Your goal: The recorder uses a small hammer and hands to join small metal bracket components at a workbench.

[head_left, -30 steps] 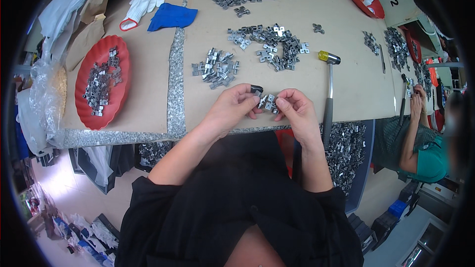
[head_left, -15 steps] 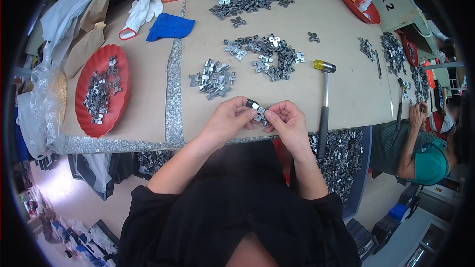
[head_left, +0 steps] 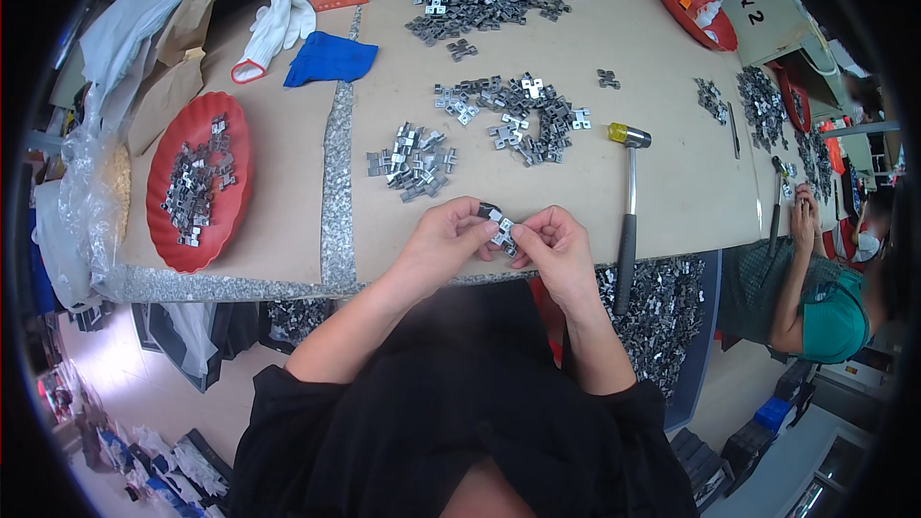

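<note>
The part (head_left: 502, 226), a small shiny metal thing, is held between the two hands, near the front edge of the tabletop (head_left: 595, 216). I cannot tell if it touches the tabletop.

The left hand (head_left: 446, 241) has a tight grip on one end of the part. Its thumb points to the right and lies on the part. Its pointing finger is bent round behind, with something black at the tip. The right hand (head_left: 558, 247) has a small, pinching grip on the other end. Its thumb points up and to the left, and its fingers are curled in. The thumbs are close together.

Both arms come up from below and lean in, so the hands meet in the middle. The left arm (head_left: 350, 331) slants more, and the right arm (head_left: 597, 341) is steeper. Both are bare up to the black sleeves.

Past the hands, a little pile (head_left: 413, 163) of parts lies to the left, and a curved pile (head_left: 545, 134) lies to the right. A hammer (head_left: 630, 187) with a yellow end lies right of the right hand, and its dark handle pokes over the edge. A red tray (head_left: 236, 206) with more parts is far to the left.
</note>
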`<state>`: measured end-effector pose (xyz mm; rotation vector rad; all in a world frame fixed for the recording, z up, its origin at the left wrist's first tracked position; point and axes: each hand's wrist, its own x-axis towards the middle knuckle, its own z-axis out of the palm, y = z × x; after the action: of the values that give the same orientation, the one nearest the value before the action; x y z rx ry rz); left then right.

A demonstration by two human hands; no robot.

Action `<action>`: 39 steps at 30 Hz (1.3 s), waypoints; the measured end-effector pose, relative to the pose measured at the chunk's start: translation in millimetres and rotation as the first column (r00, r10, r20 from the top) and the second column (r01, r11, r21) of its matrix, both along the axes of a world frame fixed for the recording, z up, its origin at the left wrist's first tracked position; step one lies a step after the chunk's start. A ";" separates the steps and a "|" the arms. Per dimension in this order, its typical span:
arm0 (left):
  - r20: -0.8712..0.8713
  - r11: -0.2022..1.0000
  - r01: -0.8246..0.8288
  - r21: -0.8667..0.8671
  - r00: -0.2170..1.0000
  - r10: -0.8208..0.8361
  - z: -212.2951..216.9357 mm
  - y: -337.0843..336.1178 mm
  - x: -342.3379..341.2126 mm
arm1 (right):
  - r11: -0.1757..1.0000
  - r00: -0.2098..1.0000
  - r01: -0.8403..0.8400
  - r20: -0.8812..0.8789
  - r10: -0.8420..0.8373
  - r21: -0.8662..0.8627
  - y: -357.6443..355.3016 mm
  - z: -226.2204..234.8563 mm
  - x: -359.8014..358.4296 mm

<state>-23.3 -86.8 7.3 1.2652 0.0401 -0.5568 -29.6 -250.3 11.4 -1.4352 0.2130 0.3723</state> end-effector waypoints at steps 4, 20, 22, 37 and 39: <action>-0.014 0.999 -0.023 -0.030 1.000 0.023 0.3 1.2 0.2 | 1.000 1.000 -0.002 -0.010 0.002 0.006 2.3 -1.1 0.9; -0.008 1.000 -0.029 -0.010 1.000 0.029 1.5 0.5 1.9 | 0.957 0.964 -0.259 0.030 0.265 -0.131 -5.2 -5.6 6.7; 0.040 0.997 -0.018 -0.080 0.999 0.021 12.6 -7.0 3.6 | 0.980 0.982 -0.162 0.083 0.172 -0.112 -7.7 -0.9 2.8; -0.050 0.990 0.104 0.099 0.994 -0.100 1.8 4.0 4.4 | 0.943 0.946 -0.325 0.020 0.325 0.074 -18.0 -0.6 14.4; -0.051 0.990 0.108 0.089 0.993 -0.104 1.2 4.1 3.9 | 0.943 0.950 -0.312 0.054 0.308 0.113 -16.7 -6.1 13.6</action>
<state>-19.4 -82.7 8.5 1.3498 0.0371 -0.6826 -16.0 -267.0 5.3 -1.3562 -0.0666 0.6069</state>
